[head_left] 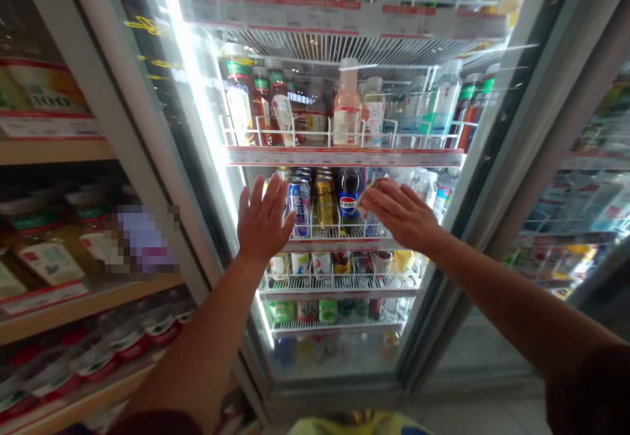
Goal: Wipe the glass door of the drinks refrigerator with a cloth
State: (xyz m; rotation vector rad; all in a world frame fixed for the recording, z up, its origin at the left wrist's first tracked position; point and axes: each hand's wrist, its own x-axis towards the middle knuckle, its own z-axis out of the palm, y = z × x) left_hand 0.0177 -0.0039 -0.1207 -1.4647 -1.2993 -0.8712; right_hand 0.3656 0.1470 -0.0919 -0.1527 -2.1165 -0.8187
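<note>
I face a lit drinks fridge behind a glass door (191,133). My left hand (263,222) is spread open with its palm toward the glass, in front of a blue can (300,204). Stretched out flat, my right hand (401,215) lies against the glass beside a Pepsi bottle (348,197). A small pale bit shows at its fingertips and I cannot make it out. A gold can (325,202) stands between the two hands on the wire shelf (339,243).
Above, a shelf holds a pink bottle (346,103) and several tea bottles (256,103). Lower wire shelves carry small cups and cans. Wooden shelves (73,304) with bottles stand at the left. A second fridge door (590,192) is at the right.
</note>
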